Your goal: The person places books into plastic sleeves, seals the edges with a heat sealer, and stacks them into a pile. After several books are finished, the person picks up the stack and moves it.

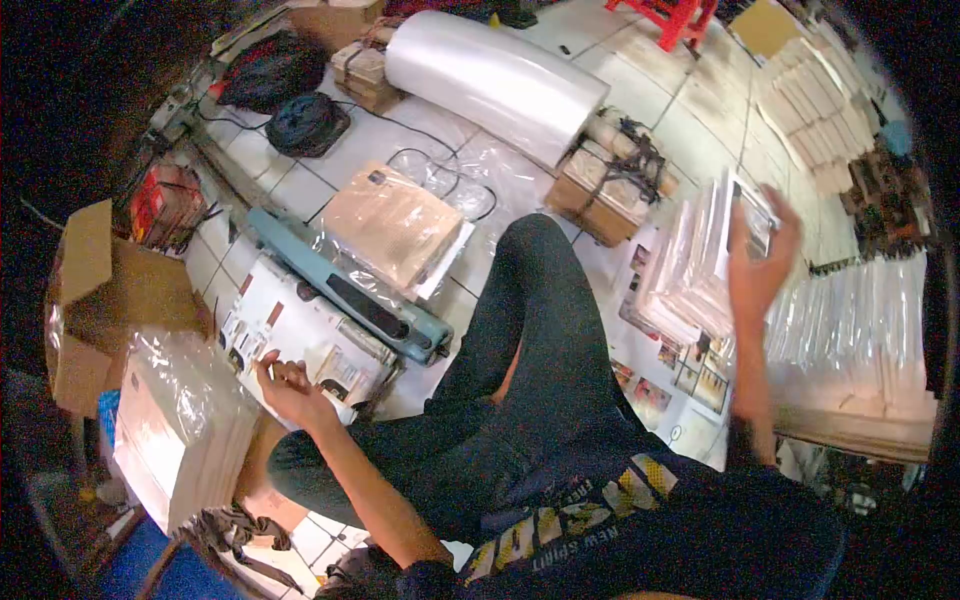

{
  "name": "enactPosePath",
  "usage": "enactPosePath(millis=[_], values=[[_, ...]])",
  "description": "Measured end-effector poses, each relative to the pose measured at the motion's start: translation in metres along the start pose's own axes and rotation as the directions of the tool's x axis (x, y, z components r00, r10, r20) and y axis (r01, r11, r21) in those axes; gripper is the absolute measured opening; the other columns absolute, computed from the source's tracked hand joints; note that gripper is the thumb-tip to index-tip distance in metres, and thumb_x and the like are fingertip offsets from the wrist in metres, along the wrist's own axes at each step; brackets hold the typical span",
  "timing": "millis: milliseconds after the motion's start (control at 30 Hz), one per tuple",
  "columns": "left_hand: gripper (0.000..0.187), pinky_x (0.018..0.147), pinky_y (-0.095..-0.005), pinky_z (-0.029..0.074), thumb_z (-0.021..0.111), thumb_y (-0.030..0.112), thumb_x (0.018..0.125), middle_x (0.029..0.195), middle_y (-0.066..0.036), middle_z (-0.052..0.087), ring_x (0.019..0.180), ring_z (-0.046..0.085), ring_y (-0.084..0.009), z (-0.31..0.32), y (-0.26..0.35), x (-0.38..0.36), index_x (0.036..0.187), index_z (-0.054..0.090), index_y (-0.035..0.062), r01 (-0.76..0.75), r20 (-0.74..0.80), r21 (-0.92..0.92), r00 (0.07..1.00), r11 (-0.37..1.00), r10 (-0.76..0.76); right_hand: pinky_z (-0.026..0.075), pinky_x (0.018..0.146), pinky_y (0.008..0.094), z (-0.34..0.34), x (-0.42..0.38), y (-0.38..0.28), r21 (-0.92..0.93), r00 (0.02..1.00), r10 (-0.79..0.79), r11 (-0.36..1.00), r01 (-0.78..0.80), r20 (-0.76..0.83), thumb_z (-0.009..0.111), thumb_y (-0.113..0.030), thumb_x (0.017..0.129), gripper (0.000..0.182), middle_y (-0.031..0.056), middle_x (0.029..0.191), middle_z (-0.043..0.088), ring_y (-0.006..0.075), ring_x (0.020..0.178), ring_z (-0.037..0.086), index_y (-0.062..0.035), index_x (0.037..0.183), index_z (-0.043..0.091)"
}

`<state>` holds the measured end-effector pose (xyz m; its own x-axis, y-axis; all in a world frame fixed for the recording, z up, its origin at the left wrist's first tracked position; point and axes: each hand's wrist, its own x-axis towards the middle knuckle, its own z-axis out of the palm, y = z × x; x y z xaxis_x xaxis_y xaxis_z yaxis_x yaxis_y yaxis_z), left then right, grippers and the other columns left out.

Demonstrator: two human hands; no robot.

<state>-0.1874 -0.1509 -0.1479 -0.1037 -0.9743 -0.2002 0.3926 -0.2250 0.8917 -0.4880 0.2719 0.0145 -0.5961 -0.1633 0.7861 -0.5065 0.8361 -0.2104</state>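
Observation:
My left hand (295,392), its fingers loosely bent and apart, hovers over the near edge of white printed sheets (290,325) on the floor. Beside these sheets lies a long teal bar-shaped sealer (350,290). On the other side, my right hand (762,260) grips the end of a thin white booklet (738,190) with a dark-edged cover. That booklet is at the outer end of a leaning row of similar white booklets (685,275). Under the row are printed picture sheets (690,375). A plastic-covered tan stack (390,225) lies ahead of my knees.
A large roll of clear plastic film (495,80) lies ahead, near a tied bundle (605,185). At left stand an open cardboard box (120,280) and a plastic-wrapped stack (185,430). Many sleeved packs (850,340) fill the right. A red stool (668,18) stands far back.

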Motion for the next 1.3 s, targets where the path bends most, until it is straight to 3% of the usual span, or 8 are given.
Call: enactPosePath(millis=[133,367,433,567,900,1033,1067,1300], values=[[0.034,0.050,-0.0231,0.034,0.045,0.034,0.098,0.052,0.004,0.038,0.047,0.034,-0.0052,-0.001,0.005,-0.018,0.089,0.057,0.0041,-0.040,0.011,0.245,0.999,0.969,0.039,0.046,0.087,0.0366,0.110,-0.051,-0.097,0.565,0.879,-0.010,0.769,-0.299,0.477,0.077,-0.023,0.077,0.046,0.0138,0.108,0.064,0.0250,0.104,0.059,-0.0054,0.116,0.059],[0.022,0.062,-0.0231,0.045,0.054,0.019,0.096,0.065,-0.005,0.060,0.060,0.056,-0.0089,0.006,0.026,-0.136,0.088,0.060,-0.0007,-0.169,0.320,0.647,0.945,0.743,-0.064,0.044,0.090,0.0427,0.254,-0.105,-0.180,0.356,0.766,-0.132,0.925,-0.133,0.629,0.075,-0.057,0.069,0.069,0.0225,0.108,0.062,0.0336,0.103,0.059,-0.0002,0.108,0.065],[0.018,0.061,-0.0232,0.046,0.056,0.015,0.095,0.070,-0.005,0.062,0.062,0.057,-0.0081,0.012,0.017,-0.163,0.090,0.061,-0.0010,-0.049,0.271,0.583,0.953,0.811,-0.137,0.049,0.079,0.0406,0.316,-0.134,-0.158,0.405,0.477,-0.087,0.673,-0.619,0.874,0.076,-0.058,0.067,0.063,0.0219,0.099,0.066,0.0331,0.090,0.064,-0.0016,0.095,0.071],[0.015,0.061,-0.0252,0.048,0.059,0.014,0.093,0.078,-0.007,0.065,0.065,0.061,-0.0102,0.045,0.001,-0.196,0.093,0.062,-0.0008,-0.092,0.447,0.666,0.844,0.740,-0.297,0.052,0.064,0.0377,0.318,-0.105,-0.135,0.413,0.424,-0.122,0.568,-0.711,0.897,0.076,-0.052,0.069,0.058,0.0190,0.082,0.070,0.0288,0.068,0.068,0.0005,0.094,0.071],[0.062,0.106,-0.0409,0.033,0.070,0.014,0.083,0.134,-0.026,0.045,0.124,0.045,-0.0358,0.139,-0.033,-0.187,0.133,0.039,-0.0060,-0.740,0.686,0.494,0.655,0.457,0.317,0.052,0.076,0.0252,0.125,-0.017,-0.080,0.630,0.686,-0.182,0.606,-0.486,0.704,0.070,-0.009,0.085,0.031,0.0095,0.093,0.067,0.0120,0.085,0.062,0.0063,0.110,0.061],[0.078,0.108,-0.0380,0.031,0.071,0.019,0.083,0.144,-0.022,0.035,0.131,0.038,-0.0284,0.145,-0.062,-0.150,0.145,0.027,-0.0019,-0.450,0.618,0.376,0.773,0.810,0.143,0.050,0.082,0.0254,0.065,-0.020,-0.046,0.558,0.543,-0.227,0.589,-0.585,0.809,0.070,-0.005,0.083,0.033,0.0089,0.101,0.067,0.0118,0.095,0.060,0.0035,0.114,0.062],[0.067,0.099,-0.0334,0.041,0.071,0.018,0.085,0.134,-0.017,0.049,0.116,0.051,-0.0244,0.134,-0.069,-0.138,0.140,0.038,-0.0004,-0.096,0.599,0.358,0.787,0.929,-0.150,0.051,0.082,0.0258,0.051,-0.025,-0.048,0.513,0.520,-0.193,0.624,-0.590,0.832,0.070,-0.003,0.081,0.030,0.0091,0.102,0.068,0.0121,0.093,0.061,0.0025,0.110,0.065],[0.019,0.080,-0.0307,0.049,0.062,0.015,0.092,0.090,-0.012,0.068,0.087,0.064,-0.0182,0.110,-0.027,-0.167,0.097,0.067,-0.0018,-0.154,0.640,0.359,0.758,0.921,-0.123,0.054,0.069,0.0256,0.003,-0.035,-0.041,0.672,0.646,-0.280,0.545,-0.502,0.710,0.075,0.000,0.074,0.018,0.0115,0.083,0.071,0.0140,0.072,0.066,0.0012,0.093,0.073]])
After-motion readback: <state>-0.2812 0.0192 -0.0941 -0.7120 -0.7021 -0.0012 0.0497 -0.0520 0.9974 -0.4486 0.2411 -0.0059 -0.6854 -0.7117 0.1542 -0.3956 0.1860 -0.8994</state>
